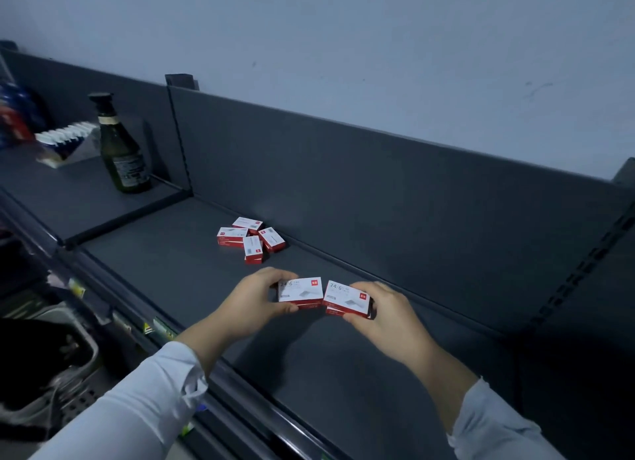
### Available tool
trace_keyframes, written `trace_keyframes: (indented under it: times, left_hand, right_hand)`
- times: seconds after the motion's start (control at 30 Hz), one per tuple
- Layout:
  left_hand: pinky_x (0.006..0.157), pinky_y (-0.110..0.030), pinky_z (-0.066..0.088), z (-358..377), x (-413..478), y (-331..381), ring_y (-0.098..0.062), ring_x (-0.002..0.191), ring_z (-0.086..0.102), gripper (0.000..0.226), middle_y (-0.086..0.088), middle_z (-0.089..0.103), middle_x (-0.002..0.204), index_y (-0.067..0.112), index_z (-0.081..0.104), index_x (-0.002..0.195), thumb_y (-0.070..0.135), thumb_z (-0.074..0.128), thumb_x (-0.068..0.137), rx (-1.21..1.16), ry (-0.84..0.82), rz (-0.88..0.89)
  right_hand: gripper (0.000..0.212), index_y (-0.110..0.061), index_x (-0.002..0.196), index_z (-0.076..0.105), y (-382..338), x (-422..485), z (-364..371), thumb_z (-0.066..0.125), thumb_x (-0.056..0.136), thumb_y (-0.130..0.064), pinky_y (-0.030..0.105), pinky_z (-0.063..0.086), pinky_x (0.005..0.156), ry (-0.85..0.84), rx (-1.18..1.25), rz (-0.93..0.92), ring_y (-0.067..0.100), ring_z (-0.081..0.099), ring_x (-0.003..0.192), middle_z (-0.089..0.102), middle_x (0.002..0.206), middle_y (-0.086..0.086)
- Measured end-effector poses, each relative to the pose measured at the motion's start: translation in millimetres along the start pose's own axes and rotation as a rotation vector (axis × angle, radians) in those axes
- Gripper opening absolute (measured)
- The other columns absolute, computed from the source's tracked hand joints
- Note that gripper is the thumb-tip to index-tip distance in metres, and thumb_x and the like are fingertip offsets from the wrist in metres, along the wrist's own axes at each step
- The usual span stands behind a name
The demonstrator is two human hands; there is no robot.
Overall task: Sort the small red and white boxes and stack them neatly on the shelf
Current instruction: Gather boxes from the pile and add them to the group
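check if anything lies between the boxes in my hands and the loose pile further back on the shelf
Nothing visible does. Only bare shelf lies between the boxes held by the left hand and right hand and the loose pile. The bottle stands far off left.

Looks like a shop: dark grey metal display shelving (192,280), slotted upright (180,143), label-strip front rail (151,329), stocked dark green glass bottle (122,150).
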State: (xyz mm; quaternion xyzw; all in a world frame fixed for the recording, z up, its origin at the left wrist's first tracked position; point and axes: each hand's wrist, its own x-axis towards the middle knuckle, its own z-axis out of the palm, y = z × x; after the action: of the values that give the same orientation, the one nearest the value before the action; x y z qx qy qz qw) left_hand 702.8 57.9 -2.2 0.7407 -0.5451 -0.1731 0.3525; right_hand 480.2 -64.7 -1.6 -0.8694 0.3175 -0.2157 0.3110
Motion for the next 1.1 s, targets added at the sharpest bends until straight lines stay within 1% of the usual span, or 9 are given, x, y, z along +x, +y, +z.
trace_keyframes:
  times: [0.1, 0.23, 0.33, 0.43, 0.53, 0.63, 0.73, 0.97, 1.1]
  left_hand:
    - [0.092, -0.009, 0.041, -4, 7, -8, 0.004, 0.103, 0.056, 0.043, 0.015, 0.062, 0.112, 0.030, 0.065, 0.113, 0.017, 0.082, 0.076, -0.001, 0.000, -0.001]
    - [0.091, -0.009, 0.040, -13, 14, -19, 0.002, 0.104, 0.057, 0.041, 0.017, 0.061, 0.109, 0.032, 0.064, 0.109, 0.015, 0.082, 0.076, -0.016, -0.012, 0.007]
    - [0.087, -0.004, 0.038, -22, 21, -30, 0.003, 0.104, 0.056, 0.040, 0.018, 0.061, 0.108, 0.033, 0.065, 0.108, 0.014, 0.081, 0.077, -0.033, -0.025, 0.020]
    - [0.091, -0.009, 0.041, -33, 32, -47, 0.001, 0.105, 0.057, 0.042, 0.014, 0.063, 0.110, 0.034, 0.064, 0.107, 0.014, 0.082, 0.076, -0.049, -0.044, 0.049]
    - [0.090, -0.006, 0.040, -48, 44, -67, 0.001, 0.105, 0.057, 0.043, 0.013, 0.064, 0.111, 0.035, 0.062, 0.106, 0.013, 0.083, 0.075, -0.049, -0.062, 0.090]
    - [0.096, -0.018, 0.045, -65, 56, -88, -0.001, 0.107, 0.060, 0.042, 0.011, 0.066, 0.112, 0.032, 0.065, 0.109, 0.015, 0.083, 0.075, -0.062, -0.098, 0.127]
    - [0.098, -0.024, 0.046, -86, 69, -109, 0.000, 0.107, 0.060, 0.043, 0.013, 0.067, 0.113, 0.030, 0.066, 0.111, 0.016, 0.083, 0.075, -0.073, -0.142, 0.169]
    - [0.097, -0.010, 0.040, -134, 94, -155, 0.008, 0.109, 0.056, 0.047, 0.023, 0.061, 0.115, 0.030, 0.067, 0.114, 0.014, 0.084, 0.074, -0.060, -0.218, 0.249]
    - [0.092, -0.006, 0.040, -151, 99, -181, 0.011, 0.106, 0.057, 0.048, 0.025, 0.062, 0.113, 0.039, 0.065, 0.109, 0.015, 0.085, 0.073, -0.084, -0.282, 0.266]
  right_hand:
    - [0.035, -0.029, 0.115, 0.066, 0, 12, 5, 0.076, 0.082, -0.023, 0.008, 0.043, 0.075, -0.007, -0.001, -0.001, -0.004, 0.059, 0.092, 0.062, 0.103, -0.016]
    - [0.041, -0.023, 0.121, 0.064, -4, 28, 15, 0.076, 0.082, -0.019, 0.004, 0.042, 0.076, -0.014, -0.019, -0.010, -0.002, 0.058, 0.092, 0.062, 0.108, -0.012]
    - [0.046, -0.023, 0.127, 0.061, -9, 37, 24, 0.076, 0.084, -0.019, 0.002, 0.041, 0.079, -0.013, -0.007, 0.008, -0.008, 0.057, 0.093, 0.060, 0.111, -0.013]
    - [0.054, -0.025, 0.133, 0.055, -16, 47, 36, 0.076, 0.083, -0.019, 0.009, 0.043, 0.087, -0.009, -0.002, 0.032, -0.004, 0.058, 0.099, 0.060, 0.117, -0.015]
    - [0.051, -0.026, 0.127, 0.057, -27, 58, 50, 0.078, 0.080, -0.017, 0.007, 0.043, 0.081, 0.031, 0.000, 0.036, -0.007, 0.059, 0.092, 0.061, 0.107, -0.019]
    - [0.045, -0.023, 0.119, 0.061, -41, 70, 69, 0.079, 0.078, -0.016, 0.009, 0.045, 0.078, 0.093, -0.002, 0.022, -0.008, 0.058, 0.092, 0.064, 0.103, -0.017]
    - [0.041, -0.024, 0.113, 0.063, -58, 83, 88, 0.079, 0.076, -0.015, 0.020, 0.049, 0.081, 0.154, -0.016, 0.040, -0.003, 0.058, 0.093, 0.065, 0.103, -0.015]
    - [0.037, -0.031, 0.112, 0.061, -98, 110, 133, 0.078, 0.080, -0.024, 0.022, 0.048, 0.085, 0.193, -0.060, 0.092, -0.001, 0.059, 0.100, 0.065, 0.108, -0.019]
    - [0.045, -0.024, 0.118, 0.064, -117, 117, 159, 0.082, 0.077, -0.028, 0.017, 0.047, 0.089, 0.239, -0.074, 0.138, 0.001, 0.060, 0.101, 0.065, 0.115, -0.014]
